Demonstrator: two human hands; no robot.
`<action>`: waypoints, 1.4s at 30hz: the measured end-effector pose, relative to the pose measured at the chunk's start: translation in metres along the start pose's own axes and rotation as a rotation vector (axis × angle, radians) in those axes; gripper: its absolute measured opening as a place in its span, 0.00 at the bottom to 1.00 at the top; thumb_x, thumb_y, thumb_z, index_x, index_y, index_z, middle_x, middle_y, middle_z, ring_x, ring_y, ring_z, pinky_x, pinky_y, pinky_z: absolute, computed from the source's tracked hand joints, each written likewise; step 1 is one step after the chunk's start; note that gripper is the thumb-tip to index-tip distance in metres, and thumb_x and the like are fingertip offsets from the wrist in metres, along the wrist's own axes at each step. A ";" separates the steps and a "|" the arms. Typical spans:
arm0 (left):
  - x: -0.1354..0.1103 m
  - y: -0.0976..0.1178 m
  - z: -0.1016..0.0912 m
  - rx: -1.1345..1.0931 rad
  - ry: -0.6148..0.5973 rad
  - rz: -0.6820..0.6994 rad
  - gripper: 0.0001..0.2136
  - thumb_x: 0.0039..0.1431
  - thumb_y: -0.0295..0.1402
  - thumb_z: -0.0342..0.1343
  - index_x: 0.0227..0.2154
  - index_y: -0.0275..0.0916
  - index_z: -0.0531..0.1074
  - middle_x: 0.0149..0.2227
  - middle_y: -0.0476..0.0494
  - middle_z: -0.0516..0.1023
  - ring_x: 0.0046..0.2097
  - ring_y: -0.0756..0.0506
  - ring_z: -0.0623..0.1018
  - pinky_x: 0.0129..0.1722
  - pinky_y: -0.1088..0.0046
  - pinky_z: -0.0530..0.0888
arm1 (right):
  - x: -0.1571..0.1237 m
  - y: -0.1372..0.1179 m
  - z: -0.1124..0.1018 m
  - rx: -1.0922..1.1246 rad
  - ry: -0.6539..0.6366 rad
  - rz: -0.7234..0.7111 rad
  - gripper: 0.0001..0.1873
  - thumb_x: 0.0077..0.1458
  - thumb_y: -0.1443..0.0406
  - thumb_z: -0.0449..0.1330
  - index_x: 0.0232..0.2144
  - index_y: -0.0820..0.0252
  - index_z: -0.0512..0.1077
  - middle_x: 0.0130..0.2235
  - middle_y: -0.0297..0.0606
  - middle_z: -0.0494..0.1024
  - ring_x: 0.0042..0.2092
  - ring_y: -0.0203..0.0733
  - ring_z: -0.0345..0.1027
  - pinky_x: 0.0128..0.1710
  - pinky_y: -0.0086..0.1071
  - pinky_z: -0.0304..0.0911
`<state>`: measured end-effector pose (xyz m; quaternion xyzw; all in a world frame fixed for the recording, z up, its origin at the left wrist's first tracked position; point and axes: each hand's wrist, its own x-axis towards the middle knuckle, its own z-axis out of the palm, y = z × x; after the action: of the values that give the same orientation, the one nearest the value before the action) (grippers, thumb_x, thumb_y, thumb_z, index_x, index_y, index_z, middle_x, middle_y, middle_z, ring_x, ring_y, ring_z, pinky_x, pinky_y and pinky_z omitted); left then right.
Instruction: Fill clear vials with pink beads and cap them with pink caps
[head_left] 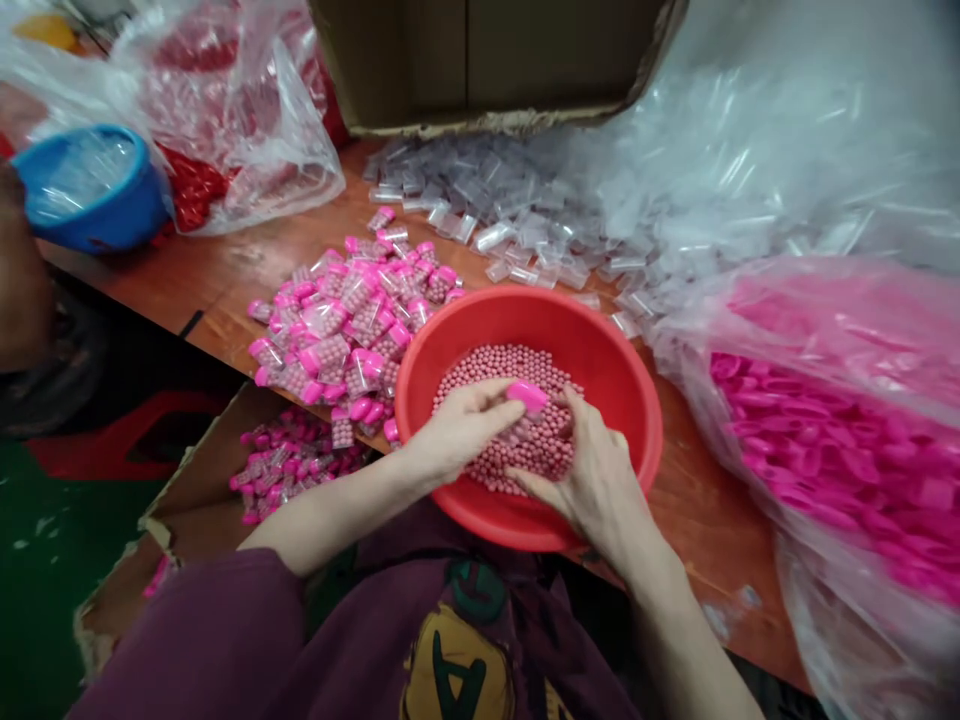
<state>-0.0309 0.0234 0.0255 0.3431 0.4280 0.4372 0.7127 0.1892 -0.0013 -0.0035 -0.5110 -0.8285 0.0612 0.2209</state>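
A red basin (525, 305) with small round pink beads (517, 365) in it sits in front of me. Over the beads, my left hand (469, 420) pinches a bright pink cap (529, 396) between thumb and fingers. Whether a clear tube hangs below the cap is too blurred to tell. At the basin's right side my right hand (600, 465) is curved over the beads, thumb and index finger apart, and nothing distinct shows between them. Left of the basin lies a heap of clear pink-capped bottles (352, 320) filled with beads.
Loose clear tubes (517, 215) spread behind the basin, below a cardboard box (487, 60). A plastic bag of pink caps (832, 450) lies right. More bottles (300, 460) fill a lower carton at left. A blue basin (142, 190) and another person's blurred hand (22, 280) are far left.
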 end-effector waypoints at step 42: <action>0.336 0.097 -0.044 0.988 -0.029 0.381 0.11 0.60 0.29 0.63 0.44 0.34 0.83 0.36 0.45 0.82 0.40 0.45 0.81 0.47 0.67 0.80 | -0.034 0.019 -0.009 -0.002 0.146 0.125 0.17 0.70 0.72 0.62 0.53 0.43 0.72 0.41 0.35 0.91 0.36 0.51 0.87 0.45 0.57 0.73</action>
<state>-0.0180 0.3735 -0.0128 0.7159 0.5030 0.3003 0.3798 0.2213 -0.0236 -0.0120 -0.5650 -0.7768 0.0365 0.2758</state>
